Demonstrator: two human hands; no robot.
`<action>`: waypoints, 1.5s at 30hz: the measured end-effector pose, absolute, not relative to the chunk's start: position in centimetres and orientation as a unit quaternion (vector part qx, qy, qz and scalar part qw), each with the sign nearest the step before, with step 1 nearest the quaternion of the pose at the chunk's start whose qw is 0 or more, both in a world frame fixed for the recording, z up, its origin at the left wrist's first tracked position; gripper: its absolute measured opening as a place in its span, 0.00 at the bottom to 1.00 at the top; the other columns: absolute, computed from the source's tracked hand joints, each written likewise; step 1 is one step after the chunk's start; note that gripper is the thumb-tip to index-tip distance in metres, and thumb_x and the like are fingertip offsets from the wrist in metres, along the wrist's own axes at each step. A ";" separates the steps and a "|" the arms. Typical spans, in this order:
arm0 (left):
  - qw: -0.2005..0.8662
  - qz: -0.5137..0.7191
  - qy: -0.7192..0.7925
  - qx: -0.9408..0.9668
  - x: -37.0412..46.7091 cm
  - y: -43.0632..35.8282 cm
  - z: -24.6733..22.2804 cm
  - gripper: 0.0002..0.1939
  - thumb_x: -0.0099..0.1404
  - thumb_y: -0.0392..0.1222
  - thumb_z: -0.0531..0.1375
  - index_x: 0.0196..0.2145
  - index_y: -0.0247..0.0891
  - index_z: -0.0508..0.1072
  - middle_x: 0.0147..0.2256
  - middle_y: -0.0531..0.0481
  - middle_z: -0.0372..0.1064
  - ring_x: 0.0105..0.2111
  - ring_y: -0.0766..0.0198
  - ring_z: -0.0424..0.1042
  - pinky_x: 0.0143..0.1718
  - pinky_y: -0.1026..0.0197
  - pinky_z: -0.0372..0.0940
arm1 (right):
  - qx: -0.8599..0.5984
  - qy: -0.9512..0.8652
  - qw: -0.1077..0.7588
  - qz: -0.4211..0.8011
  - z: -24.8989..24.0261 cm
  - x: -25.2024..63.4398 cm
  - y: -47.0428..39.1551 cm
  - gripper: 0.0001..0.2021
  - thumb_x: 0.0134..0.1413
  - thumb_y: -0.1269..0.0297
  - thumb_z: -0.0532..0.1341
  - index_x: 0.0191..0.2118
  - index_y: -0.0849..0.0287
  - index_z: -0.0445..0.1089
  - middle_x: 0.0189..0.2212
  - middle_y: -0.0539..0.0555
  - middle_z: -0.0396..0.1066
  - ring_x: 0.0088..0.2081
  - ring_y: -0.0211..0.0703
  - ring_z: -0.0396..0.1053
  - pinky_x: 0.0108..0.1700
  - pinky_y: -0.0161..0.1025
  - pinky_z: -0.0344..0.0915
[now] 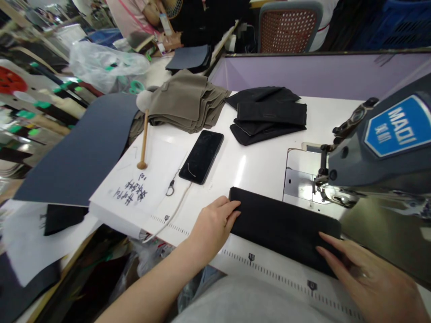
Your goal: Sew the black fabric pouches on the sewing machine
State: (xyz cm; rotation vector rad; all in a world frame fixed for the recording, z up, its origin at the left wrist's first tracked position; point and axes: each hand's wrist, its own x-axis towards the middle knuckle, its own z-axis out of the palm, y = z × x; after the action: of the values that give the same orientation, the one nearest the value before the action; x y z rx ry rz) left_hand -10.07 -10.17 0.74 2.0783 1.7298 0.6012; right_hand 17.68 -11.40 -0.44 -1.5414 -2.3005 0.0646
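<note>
A long folded piece of black fabric point(279, 224) lies across the table edge in front of me. Its left end is pinched between the thumb and fingers of my left hand point(218, 220). At the opposite end, my right hand point(367, 273) grips the piece, fingertips on top and the rest underneath or hidden. Just beyond the fabric, the sewing machine point(377, 148) has its needle area and metal plate point(298, 179) lit by a lamp. Further back rests a pile of folded black fabric pieces point(269, 114).
A phone point(202, 157) lies left of centre, near a cord with a metal clip point(170, 188). Paper with handwriting point(134, 197), a wooden-handled tool point(144, 143) and stacked brown-grey fabric point(185, 101) are farther left. Thread spools point(50, 110) crowd the left. Another person point(134, 18) sits beyond.
</note>
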 end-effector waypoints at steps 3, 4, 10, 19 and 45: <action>0.187 0.208 0.618 0.734 -10.1 -10.1 0.8 0.09 0.59 0.32 0.56 0.39 0.33 0.71 0.29 0.49 0.68 0.27 0.65 0.69 0.29 0.63 0.67 | -0.543 -0.821 0.174 0.014 -0.3 17.6 -11.3 0.22 0.56 0.48 0.46 0.36 0.58 0.70 0.29 0.54 0.73 0.28 0.44 0.71 0.27 0.38 0.68; 0.186 0.208 0.618 0.734 -10.1 -10.1 0.7 0.10 0.59 0.32 0.56 0.39 0.33 0.71 0.29 0.49 0.68 0.27 0.65 0.69 0.28 0.63 0.67 | -0.543 -0.822 0.173 0.011 -0.3 17.6 -11.3 0.22 0.56 0.48 0.46 0.36 0.59 0.70 0.30 0.54 0.73 0.28 0.44 0.71 0.27 0.38 0.68; 0.171 0.223 0.612 0.739 -10.1 -10.2 0.5 0.10 0.61 0.34 0.54 0.40 0.33 0.70 0.29 0.49 0.67 0.26 0.66 0.69 0.27 0.64 0.67 | -0.538 -0.825 0.173 0.006 -0.4 17.5 -11.2 0.21 0.57 0.50 0.47 0.36 0.59 0.70 0.30 0.55 0.73 0.29 0.44 0.72 0.28 0.38 0.68; 0.160 0.232 0.607 0.743 -10.2 -10.1 0.3 0.11 0.64 0.37 0.51 0.39 0.33 0.71 0.29 0.49 0.68 0.27 0.66 0.69 0.28 0.64 0.67 | -0.544 -0.814 0.196 0.051 0.3 16.9 -11.0 0.18 0.57 0.55 0.49 0.35 0.62 0.71 0.27 0.54 0.73 0.27 0.40 0.71 0.28 0.35 0.67; 0.125 0.211 0.589 0.771 -10.5 -9.7 0.3 0.16 0.65 0.44 0.48 0.38 0.32 0.71 0.27 0.50 0.67 0.26 0.67 0.69 0.27 0.65 0.66 | -0.576 -0.777 0.211 0.141 0.8 16.5 -11.2 0.12 0.56 0.63 0.52 0.39 0.62 0.70 0.30 0.54 0.72 0.30 0.39 0.70 0.33 0.36 0.68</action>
State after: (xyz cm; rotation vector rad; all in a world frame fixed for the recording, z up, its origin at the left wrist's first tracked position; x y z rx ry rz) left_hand -10.53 -9.70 0.26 2.2452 1.7149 0.6136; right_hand 16.53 -11.21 0.84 -1.6012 -2.1578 0.3917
